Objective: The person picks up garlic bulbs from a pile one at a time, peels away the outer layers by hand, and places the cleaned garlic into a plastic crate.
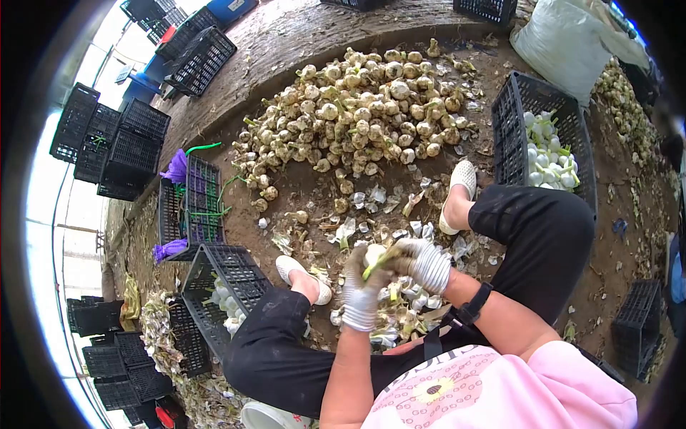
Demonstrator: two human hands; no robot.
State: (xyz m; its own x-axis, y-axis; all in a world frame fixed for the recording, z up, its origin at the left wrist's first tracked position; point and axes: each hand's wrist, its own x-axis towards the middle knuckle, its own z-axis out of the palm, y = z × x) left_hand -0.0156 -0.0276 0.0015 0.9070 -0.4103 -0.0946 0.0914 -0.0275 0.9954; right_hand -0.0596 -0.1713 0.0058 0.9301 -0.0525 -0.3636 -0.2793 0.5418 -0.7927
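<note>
Both my hands wear dirty white work gloves and meet in front of my knees. My left hand (359,275) is closed around a garlic bulb (375,253) with a pale, peeled-looking head and a short green stem. My right hand (406,260) is closed at the same bulb's side, its fingers over the stem; whether it also holds a small tool is hidden. Below the hands lies a heap of peeled skins and cut stems (404,314). Beyond my feet is a large pile of unpeeled garlic bulbs (357,114) with soil on them.
A black crate (509,136) with white garlic stands by my right knee, another black crate (239,272) with garlic by my left. A white sack (564,43) is at the upper right. Stacked black crates (132,150) and a crate with purple netting (204,196) are at left.
</note>
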